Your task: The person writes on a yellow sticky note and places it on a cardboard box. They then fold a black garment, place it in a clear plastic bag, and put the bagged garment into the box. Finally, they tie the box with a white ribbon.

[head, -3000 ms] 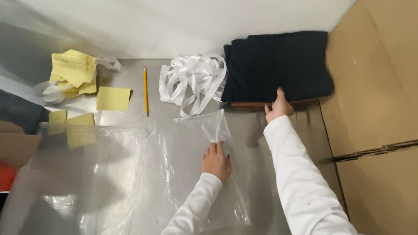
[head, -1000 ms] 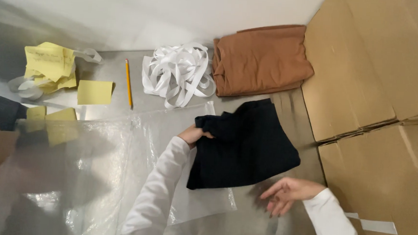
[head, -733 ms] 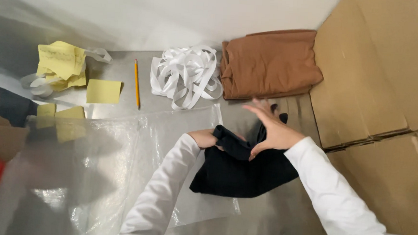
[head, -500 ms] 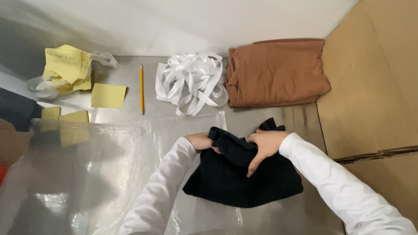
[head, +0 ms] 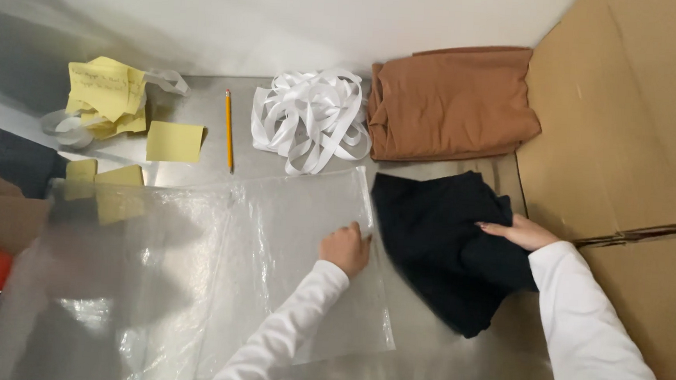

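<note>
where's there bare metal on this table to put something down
Bare steel shows between the pencil and the white strap pile, and along the near edge below the clear bag and black garment. The left side is crowded with yellow notes and plastic sheeting; the back right holds the brown garment against cardboard.

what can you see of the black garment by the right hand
The black garment is dark, soft-looking cloth, loosely folded and rumpled, lying flat on the metal table just right of the clear plastic bag. The right hand rests on its right edge, fingers pressed into a fold. Its top edge sits near the folded brown garment, its right side by the cardboard box.
</note>
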